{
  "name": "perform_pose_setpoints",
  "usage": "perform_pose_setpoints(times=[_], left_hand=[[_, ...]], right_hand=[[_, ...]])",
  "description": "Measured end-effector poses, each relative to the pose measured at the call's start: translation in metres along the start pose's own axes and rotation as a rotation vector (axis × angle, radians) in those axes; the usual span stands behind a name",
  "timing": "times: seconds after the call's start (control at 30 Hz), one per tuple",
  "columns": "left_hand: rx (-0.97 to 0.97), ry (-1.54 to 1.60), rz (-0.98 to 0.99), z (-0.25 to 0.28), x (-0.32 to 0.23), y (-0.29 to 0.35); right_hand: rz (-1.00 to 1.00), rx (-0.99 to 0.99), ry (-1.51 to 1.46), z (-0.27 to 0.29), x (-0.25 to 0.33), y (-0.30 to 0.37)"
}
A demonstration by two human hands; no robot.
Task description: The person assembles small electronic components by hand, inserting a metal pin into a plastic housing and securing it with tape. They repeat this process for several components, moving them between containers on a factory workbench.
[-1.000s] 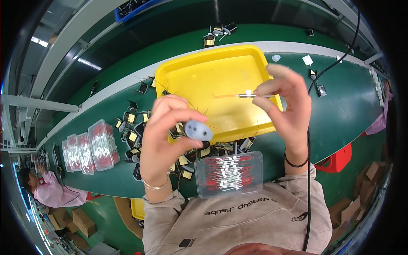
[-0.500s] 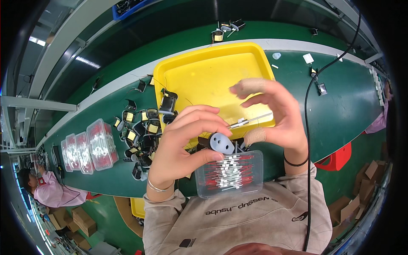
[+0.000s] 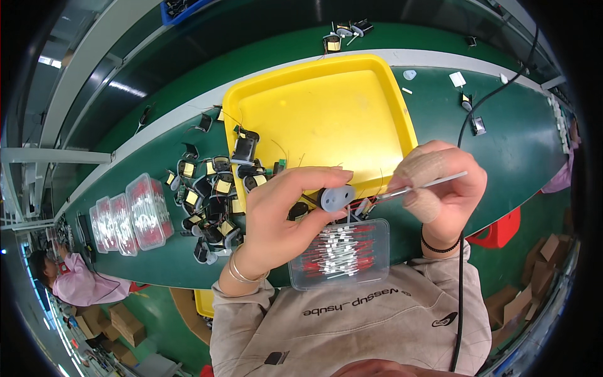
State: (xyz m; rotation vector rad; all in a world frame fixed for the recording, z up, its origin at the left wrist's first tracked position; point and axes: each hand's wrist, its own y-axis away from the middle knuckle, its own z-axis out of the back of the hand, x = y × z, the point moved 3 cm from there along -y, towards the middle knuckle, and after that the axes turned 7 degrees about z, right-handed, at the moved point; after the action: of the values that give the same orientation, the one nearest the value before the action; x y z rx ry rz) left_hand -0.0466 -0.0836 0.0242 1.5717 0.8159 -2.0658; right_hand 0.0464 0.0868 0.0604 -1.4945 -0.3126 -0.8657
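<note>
My left hand (image 3: 279, 210) pinches a small dark part with a grey oval end cap (image 3: 337, 198) between thumb and forefinger. Small holes show in the cap, which faces right. To its right, my right hand (image 3: 449, 182) is closed on a thin silvery-white rod (image 3: 447, 180), its thumb and forefinger wrapped in tan tape. The rod's left end points toward the capped part; whether they touch I cannot tell. Just below both hands stands a clear plastic box (image 3: 381, 270) of thin white sticks with red wires. Beyond them lies a yellow tray (image 3: 326, 113).
Several black parts with yellow labels (image 3: 220, 188) are heaped left of the tray, some over its edge. Filled clear boxes (image 3: 147, 213) stand farther left. A black cable (image 3: 460, 283) hangs down at the right. A person in pink (image 3: 88, 279) sits at the far left.
My right thumb and fingers, spread apart before, have closed on the rod and moved right and down. In my left hand the capped part has turned slightly.
</note>
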Motion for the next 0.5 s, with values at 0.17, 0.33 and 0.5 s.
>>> perform_pose_setpoints(times=[0.17, 0.33, 0.5], left_hand=[[-0.016, -0.08, -0.149, -0.003, -0.002, -0.002], [-0.05, -0.107, -0.199, -0.003, -0.005, -0.001], [-0.095, -0.214, -0.248, -0.002, -0.008, 0.002]], right_hand=[[-0.037, -0.015, 0.063, -0.005, 0.002, -0.001], [0.029, 0.091, 0.205, -0.001, 0.012, -0.008], [0.144, 0.107, 0.367, -0.009, 0.021, -0.003]])
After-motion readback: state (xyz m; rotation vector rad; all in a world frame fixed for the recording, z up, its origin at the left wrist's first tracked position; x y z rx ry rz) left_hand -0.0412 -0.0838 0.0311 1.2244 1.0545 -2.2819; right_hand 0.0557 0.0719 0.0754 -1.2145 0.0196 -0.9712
